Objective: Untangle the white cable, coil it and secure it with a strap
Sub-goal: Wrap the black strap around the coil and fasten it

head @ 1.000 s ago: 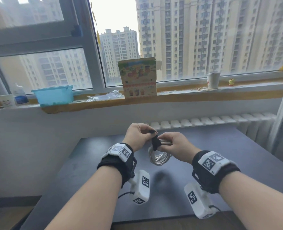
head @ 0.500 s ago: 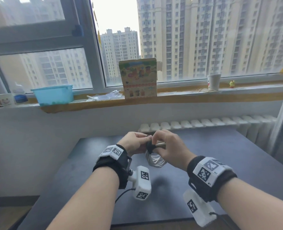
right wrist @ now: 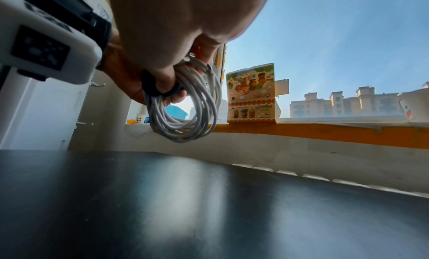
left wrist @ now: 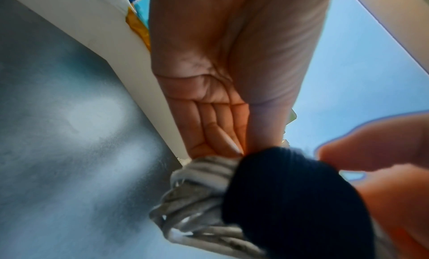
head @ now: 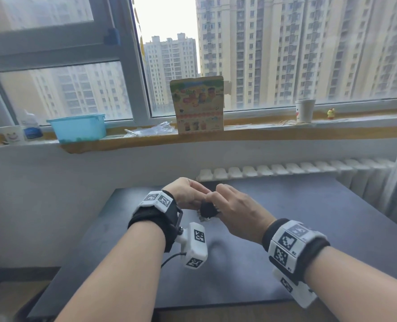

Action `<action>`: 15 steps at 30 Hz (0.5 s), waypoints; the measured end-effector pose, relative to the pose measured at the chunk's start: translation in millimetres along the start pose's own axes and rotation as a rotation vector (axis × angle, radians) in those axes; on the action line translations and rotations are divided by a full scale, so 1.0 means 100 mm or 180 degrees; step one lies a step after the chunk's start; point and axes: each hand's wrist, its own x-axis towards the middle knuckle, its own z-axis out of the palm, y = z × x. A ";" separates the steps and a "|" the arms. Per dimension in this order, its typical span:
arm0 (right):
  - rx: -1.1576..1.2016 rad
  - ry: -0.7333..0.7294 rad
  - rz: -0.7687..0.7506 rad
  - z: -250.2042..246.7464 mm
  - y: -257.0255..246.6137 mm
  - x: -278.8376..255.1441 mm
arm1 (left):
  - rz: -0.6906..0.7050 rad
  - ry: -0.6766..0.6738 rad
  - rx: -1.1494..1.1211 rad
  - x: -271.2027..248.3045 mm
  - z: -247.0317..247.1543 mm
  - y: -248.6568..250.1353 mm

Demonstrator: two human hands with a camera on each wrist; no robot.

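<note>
The white cable (right wrist: 185, 116) hangs as a coil of several loops above the dark table (head: 286, 228). A black strap (head: 207, 209) is wrapped around the top of the coil (left wrist: 197, 189); the strap (left wrist: 290, 198) fills the lower right of the left wrist view. My left hand (head: 188, 196) pinches the bundle at the strap from the left. My right hand (head: 230, 210) grips the strap and coil from the right, its thumb curled over the strap (right wrist: 150, 83). In the head view my hands hide most of the coil.
A colourful carton (head: 198, 104), a blue tub (head: 77, 127), a paper cup (head: 304, 111) and a small yellow figure (head: 330, 113) stand on the windowsill behind the table. A white radiator (head: 286, 169) runs along the table's far edge.
Both hands have closed in around the strap, and the right hand has turned over the coil, hiding the white loops that hung in plain sight a second ago.
</note>
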 end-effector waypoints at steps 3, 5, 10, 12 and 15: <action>-0.0113 0.0016 -0.0128 0.00 0.01 -0.03 | -0.0015 0.0015 0.0066 0.00 0.01 0.02; -0.0135 0.0011 -0.0096 0.01 0.02 -0.05 | 0.0027 0.0067 0.0148 0.00 0.03 0.02; -0.0168 -0.0014 -0.0021 0.05 0.03 -0.10 | 0.0004 0.0111 0.0676 0.04 0.08 -0.01; -0.0134 -0.0019 0.0103 0.06 0.04 -0.11 | -0.0086 0.0071 0.0970 0.06 0.12 0.00; 0.0148 0.0065 0.0426 0.04 0.09 -0.10 | 0.0000 0.0148 0.1023 0.07 0.23 0.03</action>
